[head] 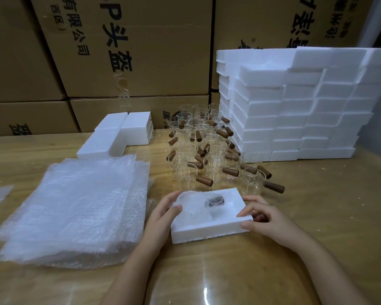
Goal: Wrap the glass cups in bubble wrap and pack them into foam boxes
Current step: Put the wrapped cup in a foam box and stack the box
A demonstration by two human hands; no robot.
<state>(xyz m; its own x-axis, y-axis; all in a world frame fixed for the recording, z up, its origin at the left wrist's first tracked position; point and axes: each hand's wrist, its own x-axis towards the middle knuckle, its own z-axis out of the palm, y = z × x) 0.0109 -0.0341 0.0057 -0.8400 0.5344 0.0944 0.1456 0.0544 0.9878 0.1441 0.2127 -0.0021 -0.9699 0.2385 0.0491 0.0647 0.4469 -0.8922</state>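
An open white foam box half (209, 227) lies on the wooden table in front of me. In its hollow sits a cup wrapped in bubble wrap (204, 205), its brown handle showing dimly through the wrap. My left hand (163, 214) grips the box's left edge, thumb on the top rim. My right hand (264, 219) holds the right edge, fingers curled over the corner. Behind the box stand several bare glass cups with brown wooden handles (207, 150).
A thick pile of bubble wrap sheets (75, 208) lies to the left. Closed foam boxes (119, 133) sit at the back left, and a tall stack of foam boxes (295, 106) fills the back right. Cardboard cartons (130, 51) form a wall behind the table.
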